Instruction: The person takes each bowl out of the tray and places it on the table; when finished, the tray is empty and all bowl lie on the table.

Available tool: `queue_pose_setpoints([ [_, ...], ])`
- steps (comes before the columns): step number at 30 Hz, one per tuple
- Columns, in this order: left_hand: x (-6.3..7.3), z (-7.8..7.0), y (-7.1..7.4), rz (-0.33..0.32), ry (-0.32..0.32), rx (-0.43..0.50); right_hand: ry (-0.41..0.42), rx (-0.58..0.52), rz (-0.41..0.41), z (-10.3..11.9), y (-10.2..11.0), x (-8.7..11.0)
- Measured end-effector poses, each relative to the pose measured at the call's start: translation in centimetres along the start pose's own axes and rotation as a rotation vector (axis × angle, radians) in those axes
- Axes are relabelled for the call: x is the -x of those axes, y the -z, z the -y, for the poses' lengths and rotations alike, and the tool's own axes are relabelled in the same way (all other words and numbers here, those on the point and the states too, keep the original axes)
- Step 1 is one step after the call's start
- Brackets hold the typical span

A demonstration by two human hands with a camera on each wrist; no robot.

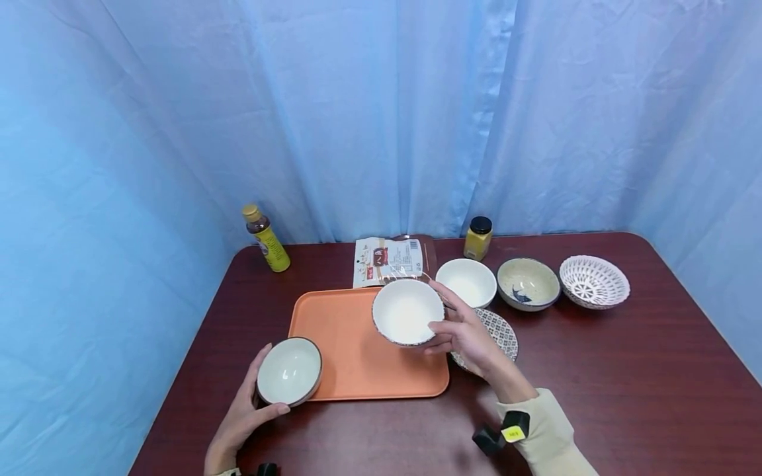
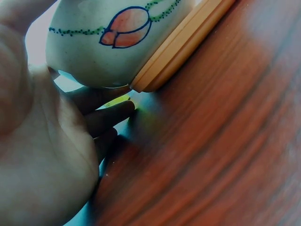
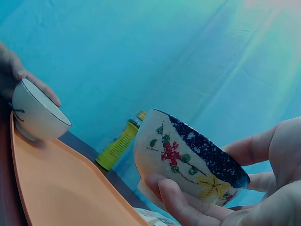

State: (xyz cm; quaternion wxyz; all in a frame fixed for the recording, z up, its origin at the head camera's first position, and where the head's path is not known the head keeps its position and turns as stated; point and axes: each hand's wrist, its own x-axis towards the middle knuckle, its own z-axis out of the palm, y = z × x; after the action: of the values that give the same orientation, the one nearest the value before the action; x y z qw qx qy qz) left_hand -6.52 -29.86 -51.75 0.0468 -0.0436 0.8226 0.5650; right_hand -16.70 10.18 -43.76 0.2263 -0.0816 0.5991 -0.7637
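My left hand (image 1: 241,410) grips a pale bowl (image 1: 290,370) with a thin dark rim, thumb at the near side and fingers round the left. This bowl is over the left front corner of an orange tray (image 1: 357,380); its outside carries a pink petal drawing (image 2: 127,28) in the left wrist view. With my right hand (image 1: 467,334) I hold a second bowl (image 1: 407,311), white inside, above the tray's right half, tilted. In the right wrist view this flowered bowl (image 3: 181,160) shows red and yellow blossoms and a speckled dark-blue band, and fingers reach under it.
Behind the tray lies a white food packet (image 1: 389,261). A patterned plate (image 1: 500,334) is partly under my right hand. A white bowl (image 1: 467,281), a fish-patterned bowl (image 1: 528,281) and a lattice basket (image 1: 594,281) stand right. A yellow bottle (image 1: 270,244) and jar (image 1: 478,239) stand at the back.
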Motion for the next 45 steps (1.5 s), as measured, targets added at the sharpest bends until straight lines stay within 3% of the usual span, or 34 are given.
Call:
queue_pose_setpoints([
  [13, -0.1, -0.1, 0.0, -0.001, 0.005, -0.002, 0.035, 0.066, -0.071, 1.0, 2.7, 2.4],
  [24, -0.2, 0.1, -0.3, -0.006, 0.005, 0.021, 0.093, 0.042, -0.06, 1.2, 5.8, 4.5],
  [45, -0.2, 0.1, -0.2, -0.013, 0.007, 0.023, 0.313, -0.26, 0.08, 1.3, 13.3, 7.9],
])
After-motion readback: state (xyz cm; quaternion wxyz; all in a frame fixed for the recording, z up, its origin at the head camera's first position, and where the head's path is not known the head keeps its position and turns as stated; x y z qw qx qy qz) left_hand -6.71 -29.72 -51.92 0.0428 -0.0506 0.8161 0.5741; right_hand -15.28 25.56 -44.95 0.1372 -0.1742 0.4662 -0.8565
